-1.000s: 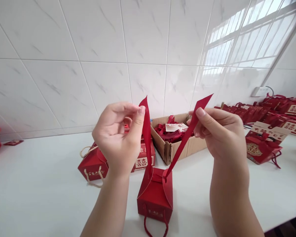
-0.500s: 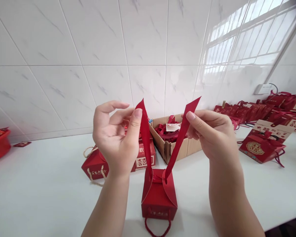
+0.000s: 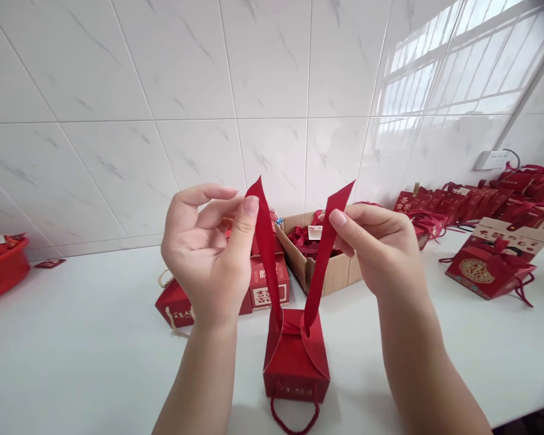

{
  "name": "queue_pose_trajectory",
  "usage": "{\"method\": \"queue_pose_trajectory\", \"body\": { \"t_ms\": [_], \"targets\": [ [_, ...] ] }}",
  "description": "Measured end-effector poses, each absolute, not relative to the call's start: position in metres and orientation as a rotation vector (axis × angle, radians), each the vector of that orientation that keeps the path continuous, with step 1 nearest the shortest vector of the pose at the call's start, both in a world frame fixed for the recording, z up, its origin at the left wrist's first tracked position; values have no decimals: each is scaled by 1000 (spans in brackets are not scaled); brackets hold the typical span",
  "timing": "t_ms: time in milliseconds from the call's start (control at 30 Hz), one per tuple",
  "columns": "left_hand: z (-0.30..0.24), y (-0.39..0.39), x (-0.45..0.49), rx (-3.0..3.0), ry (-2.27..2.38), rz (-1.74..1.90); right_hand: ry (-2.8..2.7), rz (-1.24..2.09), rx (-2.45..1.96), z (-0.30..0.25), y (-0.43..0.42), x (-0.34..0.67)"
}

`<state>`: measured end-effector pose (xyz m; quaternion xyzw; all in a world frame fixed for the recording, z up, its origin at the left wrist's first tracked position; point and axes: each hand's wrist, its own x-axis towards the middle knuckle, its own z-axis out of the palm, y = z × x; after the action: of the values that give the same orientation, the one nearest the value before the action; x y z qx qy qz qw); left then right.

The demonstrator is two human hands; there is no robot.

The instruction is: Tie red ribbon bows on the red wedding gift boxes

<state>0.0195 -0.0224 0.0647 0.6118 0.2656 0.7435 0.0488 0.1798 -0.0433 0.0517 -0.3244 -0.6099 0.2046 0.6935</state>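
A small red gift box with a red cord handle sits on the table in front of me. A red ribbon runs through holes in its top flaps, and both ends rise upward in a V. My left hand pinches one end between thumb and fingers, near its pointed tip. The other end is pinched by my right hand, just below its slanted cut. Both hands are above the box, apart from each other.
Behind the box stand red boxes and an open cardboard box of ribbons. At right are a red gift box with a bow and rows of red packages. A red basin stands far left on the white table.
My right hand has moved a little left with its ribbon end, so the two ends are closer together. My left hand keeps its pinch. The view has shifted slightly.
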Motion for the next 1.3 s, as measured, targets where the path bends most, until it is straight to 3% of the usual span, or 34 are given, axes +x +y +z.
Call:
{"method": "queue_pose_trajectory", "body": {
  "t_ms": [400,967,1300],
  "targets": [
    [67,-27,21,1750,824,2266,-1338,477,-694,50,-43,174],
    [66,-11,28,1570,385,2417,-1237,328,-661,55,-38,185],
    [66,-9,27,1561,480,2431,-1126,309,-646,55,-36,192]
  ]
}}
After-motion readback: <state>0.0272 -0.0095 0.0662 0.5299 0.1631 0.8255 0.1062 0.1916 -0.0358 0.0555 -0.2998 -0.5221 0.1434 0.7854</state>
